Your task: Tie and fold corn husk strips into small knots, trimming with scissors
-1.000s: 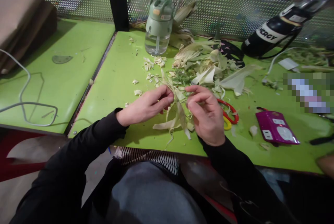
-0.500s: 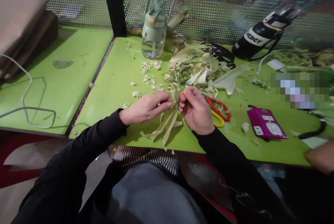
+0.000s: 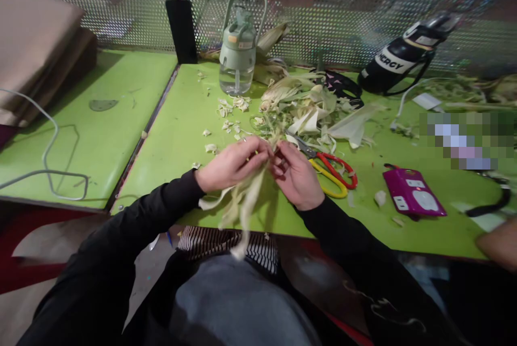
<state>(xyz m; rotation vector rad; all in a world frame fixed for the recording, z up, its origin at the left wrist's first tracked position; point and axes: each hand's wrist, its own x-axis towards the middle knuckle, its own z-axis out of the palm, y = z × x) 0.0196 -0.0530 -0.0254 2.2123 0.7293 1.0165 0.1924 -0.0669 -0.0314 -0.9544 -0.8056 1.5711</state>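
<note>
Near the table's front edge, my left hand (image 3: 238, 162) pinches a bundle of pale corn husk strips (image 3: 247, 203), whose tails hang down past the edge. My right hand (image 3: 296, 173) meets it at the bundle's upper end, fingers closed on the husk there; the fingertips partly hide the gathered spot. Just right of that hand lie scissors (image 3: 337, 171) with red and yellow handles, blades pointing up and left. Beyond both hands spreads a heap of loose corn husks (image 3: 309, 112), with small husk scraps (image 3: 232, 125) scattered to its left.
A green water bottle (image 3: 237, 61) stands behind the husks, near a black upright block (image 3: 181, 31). A black bottle (image 3: 398, 61) leans at the mesh screen. A purple packet (image 3: 414, 192) lies at right, near another person's arm (image 3: 498, 244). Brown bags (image 3: 36, 50) and wire (image 3: 60, 174) are left.
My hands have come together on the husk bundle, the left shifting slightly right. The hanging strips have swung left and toward me, and more of the scissors now shows.
</note>
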